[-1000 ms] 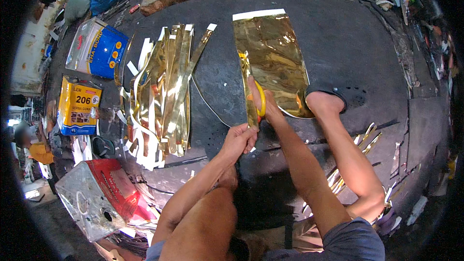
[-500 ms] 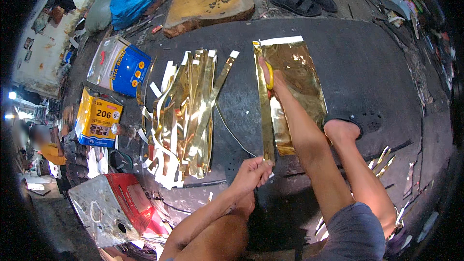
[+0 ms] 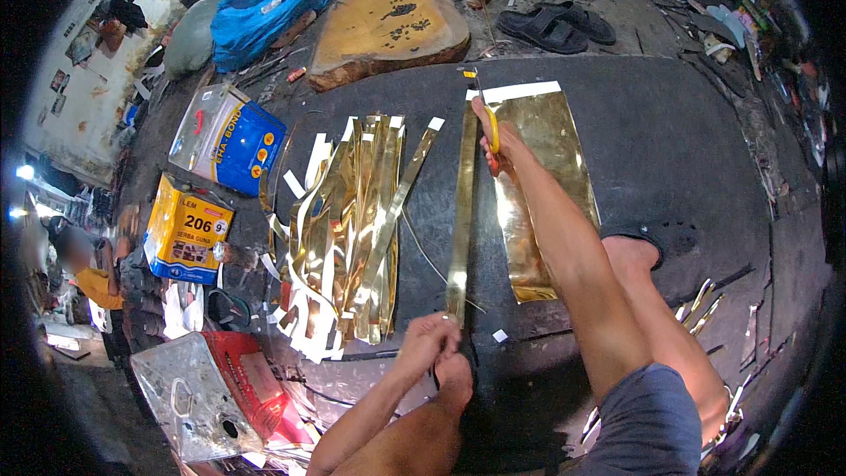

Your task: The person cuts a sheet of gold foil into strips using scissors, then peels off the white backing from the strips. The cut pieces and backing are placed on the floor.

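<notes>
My right hand (image 3: 499,143) is closed around the yellow handles of a pair of scissors (image 3: 493,123). The blades point away from me, past the far edge of a shiny gold sheet (image 3: 548,185) with a white strip along its far edge. Left of the sheet runs a long narrow gold strip (image 3: 463,211); its far end lies beside the scissors and a gap separates its length from the sheet. My left hand (image 3: 429,341) pinches the near end of this strip. A heap of cut gold strips (image 3: 363,229) with white ends lies to the left.
The work lies on a dark mat (image 3: 670,159). Left stand a blue-and-clear container (image 3: 231,141), a yellow-and-blue can (image 3: 188,229) and a red-and-metal can (image 3: 207,397). Beyond are a wooden slab (image 3: 388,31), black sandals (image 3: 553,26) and a blue bag (image 3: 267,4). Another person (image 3: 88,269) sits far left.
My left hand has moved left and nearer with the strip's near end. The strip has swung away from the sheet, widening the gap. The scissors now reach beyond the sheet's far edge.
</notes>
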The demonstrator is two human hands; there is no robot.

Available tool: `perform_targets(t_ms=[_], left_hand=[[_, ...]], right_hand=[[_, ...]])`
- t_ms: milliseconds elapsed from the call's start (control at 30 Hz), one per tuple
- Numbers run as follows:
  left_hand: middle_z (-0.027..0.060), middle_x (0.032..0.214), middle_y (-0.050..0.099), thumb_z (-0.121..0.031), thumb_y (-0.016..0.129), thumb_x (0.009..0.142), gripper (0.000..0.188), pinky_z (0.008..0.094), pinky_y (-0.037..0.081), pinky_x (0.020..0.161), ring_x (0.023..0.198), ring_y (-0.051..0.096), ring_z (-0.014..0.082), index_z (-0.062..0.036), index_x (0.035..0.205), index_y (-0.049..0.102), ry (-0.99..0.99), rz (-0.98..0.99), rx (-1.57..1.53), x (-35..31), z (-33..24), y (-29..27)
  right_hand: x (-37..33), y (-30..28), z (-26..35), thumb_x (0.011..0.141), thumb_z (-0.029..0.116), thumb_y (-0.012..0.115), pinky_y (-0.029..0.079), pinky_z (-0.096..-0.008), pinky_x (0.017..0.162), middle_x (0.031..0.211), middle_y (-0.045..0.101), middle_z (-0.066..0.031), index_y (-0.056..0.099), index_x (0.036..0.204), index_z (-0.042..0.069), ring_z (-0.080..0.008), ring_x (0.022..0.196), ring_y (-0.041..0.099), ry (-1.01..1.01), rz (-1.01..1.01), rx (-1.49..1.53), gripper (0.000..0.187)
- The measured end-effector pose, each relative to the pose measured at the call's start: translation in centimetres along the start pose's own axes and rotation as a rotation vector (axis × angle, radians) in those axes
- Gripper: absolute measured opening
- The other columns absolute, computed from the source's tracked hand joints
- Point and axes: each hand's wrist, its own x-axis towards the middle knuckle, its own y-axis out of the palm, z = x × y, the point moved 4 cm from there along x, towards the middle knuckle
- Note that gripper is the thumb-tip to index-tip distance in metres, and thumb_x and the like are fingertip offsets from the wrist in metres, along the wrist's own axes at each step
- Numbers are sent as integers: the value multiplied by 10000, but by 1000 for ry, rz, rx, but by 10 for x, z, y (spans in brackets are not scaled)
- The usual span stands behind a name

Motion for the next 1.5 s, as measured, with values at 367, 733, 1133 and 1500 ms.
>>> perform_targets(t_ms=[367, 733, 1133, 1500], left_hand=[[159, 743, 688, -459, 739, 824, 550, 458, 539, 648, 690, 685, 398, 49, 1001, 624, 280, -330, 832, 52, 4, 18], [69, 772, 683, 30, 626, 789, 362, 286, 469, 561, 623, 606, 123, 20, 1147, 672, 90, -190, -23, 134, 75, 83], [34, 831, 663, -18, 612, 866, 114, 256, 508, 591, 687, 609, 118, -32, 951, 688, -88, -115, -93, 142, 56, 73], [49, 810, 671, -27, 645, 854, 77, 250, 498, 553, 642, 598, 104, -8, 911, 694, -82, -129, -53, 143, 60, 70]], right_hand=[[-163, -67, -57, 897, 772, 437, 415, -344, 391, 538, 472, -30, 500, 757, 137, -177, 415, 475, 47, 210, 451, 653], [-417, -84, -177, 906, 789, 356, 472, -295, 432, 576, 544, -40, 602, 794, 50, -163, 450, 539, 463, 188, 294, 787], [-429, -55, -204, 877, 818, 371, 494, -321, 471, 604, 546, -67, 561, 863, 19, -188, 502, 587, 619, 330, 73, 821], [-407, -58, -202, 792, 839, 525, 481, -321, 410, 546, 518, -56, 570, 750, 38, -187, 427, 564, 593, 151, 90, 803]])
